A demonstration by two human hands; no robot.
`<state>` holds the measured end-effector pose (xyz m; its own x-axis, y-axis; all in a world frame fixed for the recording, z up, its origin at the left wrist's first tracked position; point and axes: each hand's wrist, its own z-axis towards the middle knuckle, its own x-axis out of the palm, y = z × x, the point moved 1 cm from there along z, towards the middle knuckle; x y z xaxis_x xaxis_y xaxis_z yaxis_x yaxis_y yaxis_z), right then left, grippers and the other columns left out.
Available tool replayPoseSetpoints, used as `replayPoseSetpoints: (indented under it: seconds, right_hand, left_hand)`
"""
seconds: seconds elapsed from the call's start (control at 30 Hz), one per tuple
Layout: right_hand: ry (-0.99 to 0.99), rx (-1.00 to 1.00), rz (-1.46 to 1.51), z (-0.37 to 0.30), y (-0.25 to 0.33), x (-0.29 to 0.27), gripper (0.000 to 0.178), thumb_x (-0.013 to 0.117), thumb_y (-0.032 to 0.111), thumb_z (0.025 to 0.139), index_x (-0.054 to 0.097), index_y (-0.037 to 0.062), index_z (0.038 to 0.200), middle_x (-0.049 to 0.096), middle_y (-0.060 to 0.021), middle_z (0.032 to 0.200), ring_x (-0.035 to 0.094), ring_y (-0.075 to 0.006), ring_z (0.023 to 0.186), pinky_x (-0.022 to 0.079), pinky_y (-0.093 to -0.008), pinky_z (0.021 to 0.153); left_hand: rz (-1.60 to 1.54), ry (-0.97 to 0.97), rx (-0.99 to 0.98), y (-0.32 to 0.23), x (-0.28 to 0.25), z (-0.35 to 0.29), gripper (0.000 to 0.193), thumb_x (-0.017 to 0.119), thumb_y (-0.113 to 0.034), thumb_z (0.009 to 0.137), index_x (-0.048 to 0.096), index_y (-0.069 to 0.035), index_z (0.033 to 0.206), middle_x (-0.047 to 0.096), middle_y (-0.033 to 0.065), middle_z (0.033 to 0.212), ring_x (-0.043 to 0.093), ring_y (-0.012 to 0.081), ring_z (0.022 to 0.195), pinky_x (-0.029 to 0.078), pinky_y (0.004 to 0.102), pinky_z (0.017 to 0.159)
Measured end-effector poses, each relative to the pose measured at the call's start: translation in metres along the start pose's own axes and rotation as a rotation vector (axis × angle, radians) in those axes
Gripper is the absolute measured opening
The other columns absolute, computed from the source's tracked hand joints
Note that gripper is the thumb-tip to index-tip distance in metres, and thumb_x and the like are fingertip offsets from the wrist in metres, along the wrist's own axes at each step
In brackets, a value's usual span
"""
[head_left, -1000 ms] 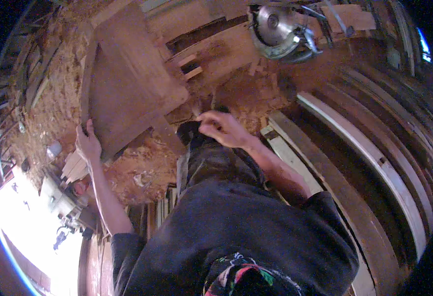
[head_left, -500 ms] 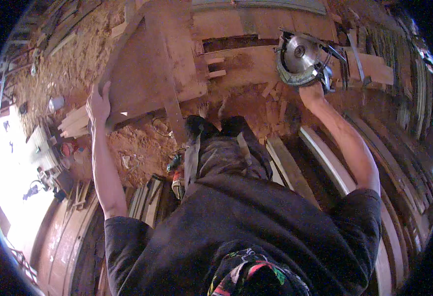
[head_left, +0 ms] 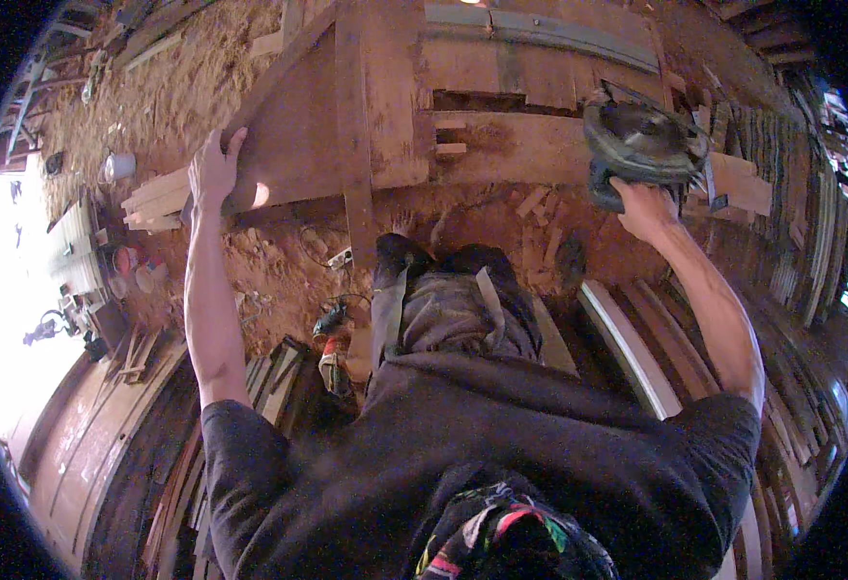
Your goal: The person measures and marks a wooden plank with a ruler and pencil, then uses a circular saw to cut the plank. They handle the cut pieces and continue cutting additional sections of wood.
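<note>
My right hand (head_left: 648, 211) grips the handle of a circular saw (head_left: 603, 179), held up over the right end of the workbench. The saw is tilted, its round blade and guard seen at a slant. At the left, my left hand (head_left: 213, 174) is closed round the left edge of a large brown wooden panel (head_left: 293, 130). Its thumb shows on the panel side, while the other fingertips are mostly hidden. A long wooden strip (head_left: 351, 116) runs along the panel and juts past its near edge toward my legs.
Planks (head_left: 511, 145) with gaps form the bench top, with a grey metal length (head_left: 540, 37) behind. An orange power tool (head_left: 332, 358) lies left of my legs, near a socket block (head_left: 340, 258). Long boards (head_left: 627, 338) lie at the right; a white bucket (head_left: 119, 166) stands far left.
The saw has turned in my right hand's grip, from blade face showing to a slant, and shifted right. My left hand stays at the panel's edge. The whole view has shifted slightly.
</note>
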<state>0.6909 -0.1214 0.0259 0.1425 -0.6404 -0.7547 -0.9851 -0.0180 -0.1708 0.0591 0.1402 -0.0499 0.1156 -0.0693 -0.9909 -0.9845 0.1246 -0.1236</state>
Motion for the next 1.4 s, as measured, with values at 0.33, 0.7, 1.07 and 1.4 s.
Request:
replayPoseSetpoints:
  seconds: [0.33, 0.7, 1.07, 1.4]
  right_hand:
    - [-0.208, 0.216, 0.799, -0.115, 0.048, -0.034, 0.045, 0.068, 0.012, 0.082, 0.06, -0.004, 0.123, 0.069, -0.0178, 0.099, 0.068, -0.0262, 0.087, 0.052, -0.0368, 0.079]
    - [-0.591, 0.365, 1.411, -0.168, 0.164, -0.043, 0.021, 0.072, 0.012, 0.08, 0.063, 0.004, 0.098, 0.062, 0.0018, 0.079, 0.056, -0.0099, 0.069, 0.047, -0.0283, 0.064]
    - [-0.851, 0.326, 1.561, -0.137, 0.285, -0.077, 0.016, 0.068, 0.006, 0.082, 0.063, -0.0034, 0.094, 0.064, -0.0049, 0.076, 0.056, -0.0105, 0.06, 0.045, -0.0262, 0.057]
    - [-0.782, 0.276, 1.651, -0.121, 0.315, -0.095, 0.025, 0.067, 0.009, 0.091, 0.066, -0.001, 0.114, 0.059, 0.0009, 0.071, 0.051, -0.0077, 0.055, 0.042, -0.0258, 0.051]
  left_hand:
    - [-0.018, -0.023, 0.013, -0.001, 0.001, 0.003, 0.065, 0.047, -0.065, 0.095, 0.061, -0.004, 0.111, 0.069, 0.0262, 0.094, 0.065, 0.0476, 0.091, 0.049, 0.0554, 0.077]
    - [0.005, -0.005, 0.028, -0.013, -0.004, 0.012, 0.064, 0.046, -0.065, 0.096, 0.06, -0.004, 0.11, 0.069, 0.0244, 0.101, 0.064, 0.0453, 0.096, 0.049, 0.0547, 0.081]
    - [-0.056, 0.029, 0.033, -0.041, -0.007, 0.008, 0.066, 0.044, -0.068, 0.095, 0.061, -0.007, 0.114, 0.071, 0.0208, 0.106, 0.067, 0.0413, 0.099, 0.052, 0.0519, 0.085]
    - [-0.129, -0.05, 0.115, -0.065, -0.021, -0.006, 0.066, 0.045, -0.065, 0.096, 0.062, -0.002, 0.101, 0.072, 0.0213, 0.091, 0.071, 0.0394, 0.088, 0.055, 0.0496, 0.077]
